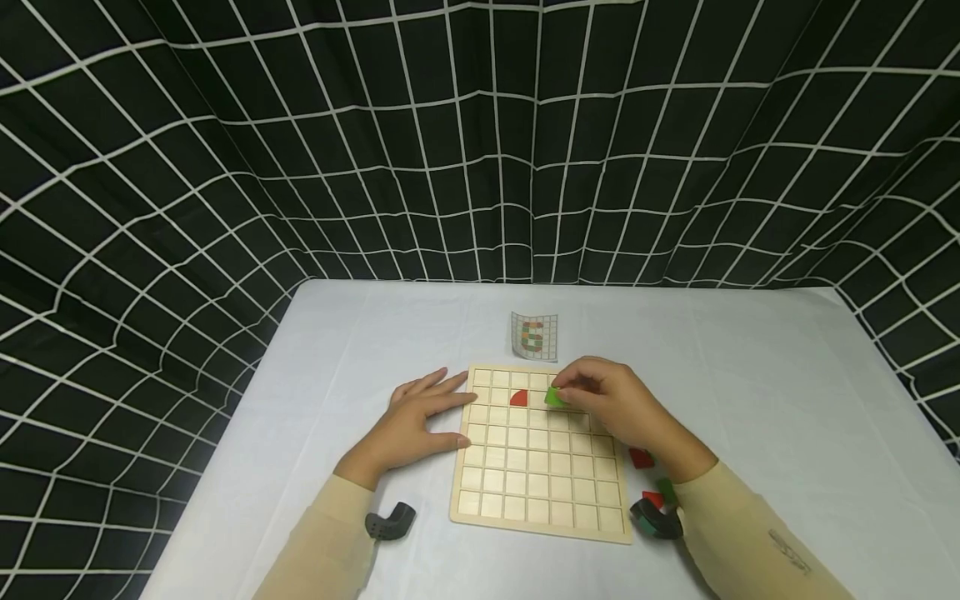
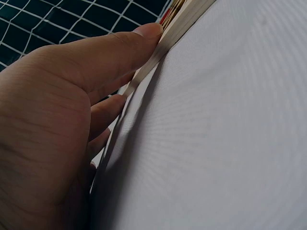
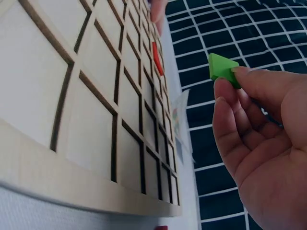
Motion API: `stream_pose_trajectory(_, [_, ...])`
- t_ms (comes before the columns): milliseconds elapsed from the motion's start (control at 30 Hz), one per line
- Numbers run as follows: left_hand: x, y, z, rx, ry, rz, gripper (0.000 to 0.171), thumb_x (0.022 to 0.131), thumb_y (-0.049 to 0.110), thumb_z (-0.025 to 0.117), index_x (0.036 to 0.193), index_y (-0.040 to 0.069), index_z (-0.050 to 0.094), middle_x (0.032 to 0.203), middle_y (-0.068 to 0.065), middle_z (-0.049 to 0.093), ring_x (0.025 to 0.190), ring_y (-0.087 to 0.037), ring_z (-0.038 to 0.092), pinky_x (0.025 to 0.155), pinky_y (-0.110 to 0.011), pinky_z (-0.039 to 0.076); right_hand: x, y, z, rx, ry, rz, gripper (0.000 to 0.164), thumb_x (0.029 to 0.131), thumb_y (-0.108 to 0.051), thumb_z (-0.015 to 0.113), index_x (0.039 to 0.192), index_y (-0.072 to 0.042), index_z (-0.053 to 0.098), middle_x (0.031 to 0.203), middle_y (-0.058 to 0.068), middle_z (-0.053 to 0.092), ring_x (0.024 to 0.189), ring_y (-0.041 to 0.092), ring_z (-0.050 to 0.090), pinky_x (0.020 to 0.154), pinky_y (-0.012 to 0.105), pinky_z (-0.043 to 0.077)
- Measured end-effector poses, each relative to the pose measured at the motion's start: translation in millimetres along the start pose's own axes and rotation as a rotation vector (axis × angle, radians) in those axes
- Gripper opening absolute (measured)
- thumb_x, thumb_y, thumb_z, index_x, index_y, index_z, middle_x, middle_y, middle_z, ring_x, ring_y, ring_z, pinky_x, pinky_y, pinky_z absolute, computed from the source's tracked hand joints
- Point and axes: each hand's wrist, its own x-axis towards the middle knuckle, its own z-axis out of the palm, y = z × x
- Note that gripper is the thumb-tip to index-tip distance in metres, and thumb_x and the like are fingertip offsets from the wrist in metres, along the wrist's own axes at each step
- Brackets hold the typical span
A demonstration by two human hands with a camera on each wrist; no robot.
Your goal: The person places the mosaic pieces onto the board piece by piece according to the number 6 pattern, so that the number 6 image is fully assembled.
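Observation:
A square wooden grid board (image 1: 538, 467) lies on the white table. My left hand (image 1: 415, 423) rests along its left edge, fingers spread and fairly straight; in the left wrist view the thumb (image 2: 115, 50) touches the board's rim. Between thumb and fingertips my right hand (image 3: 268, 120) pinches a green tile (image 3: 222, 68), held above the board's upper right part. One red tile with a curved side (image 1: 519, 398) sits in a cell of the second row, left of the green tile.
Behind the board lies a small printed pattern card (image 1: 535, 336), its left edge curled up. Red tiles (image 1: 641, 458) and a dark green tile (image 1: 666, 490) lie right of the board by my right forearm. Black curved wrist pieces (image 1: 392, 522) show near both sleeves. A gridded black curtain surrounds the table.

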Motion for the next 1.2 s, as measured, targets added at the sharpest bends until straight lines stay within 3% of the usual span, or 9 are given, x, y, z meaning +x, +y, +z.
stream_pose_trajectory(367, [0.3,-1.1,0.4,0.006,-0.008,0.006,0.067,0.092,0.049,0.087,0.153,0.028,0.068,0.171,0.008,0.04,0.163,-0.023,0.022,0.125,-0.056,0.011,12,7,8,-0.007,-0.031,0.036,0.007,0.103,-0.008,0.077,0.108,-0.013,0.079,0.108,0.0,0.074,0.098,0.022,0.069,0.087,0.043,0.058])
stream_pose_trajectory(700, [0.7,-2.6,0.9,0.013,-0.003,0.01,0.067,0.092,0.051,0.086,0.153,0.028,0.067,0.171,0.008,0.041,0.162,-0.023,0.023,0.125,-0.056,0.011,22,15,18,-0.052,-0.059,0.023,0.003,0.104,-0.012,0.077,0.106,-0.01,0.078,0.104,-0.001,0.074,0.095,0.019,0.067,0.085,0.038,0.057])
stream_pose_trajectory(1200, [0.4,-1.8,1.0,0.02,0.007,0.014,0.067,0.092,0.051,0.087,0.152,0.028,0.068,0.17,0.006,0.042,0.162,-0.025,0.024,0.125,-0.057,0.012,31,24,24,-0.134,-0.068,0.007,0.004,0.102,-0.009,0.078,0.102,-0.012,0.081,0.103,-0.004,0.073,0.095,0.017,0.065,0.088,0.043,0.055])
